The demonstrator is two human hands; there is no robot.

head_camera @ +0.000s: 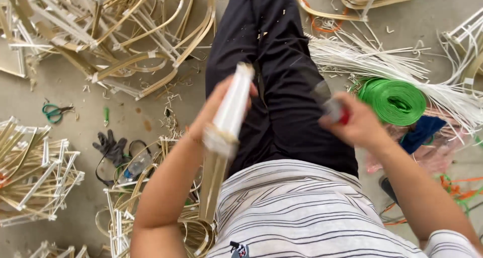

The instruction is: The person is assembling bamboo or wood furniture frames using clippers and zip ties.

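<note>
My left hand (214,107) grips a bundle of pale bamboo strips (229,119) wrapped in white tape, held upright over my lap. My right hand (354,123) is closed on a small tool with a red handle and a blurred grey blade (329,106), pointing toward the bundle but apart from it. Black trousers (274,71) and a striped shirt (307,212) fill the middle of the view.
Bent bamboo frames (115,36) pile at the upper left, and more frames (35,172) lie at the left edge. A green tape roll (395,101) and white strips (372,56) lie to the right. Green scissors (54,112), a black glove (110,147) and shavings rest on the floor.
</note>
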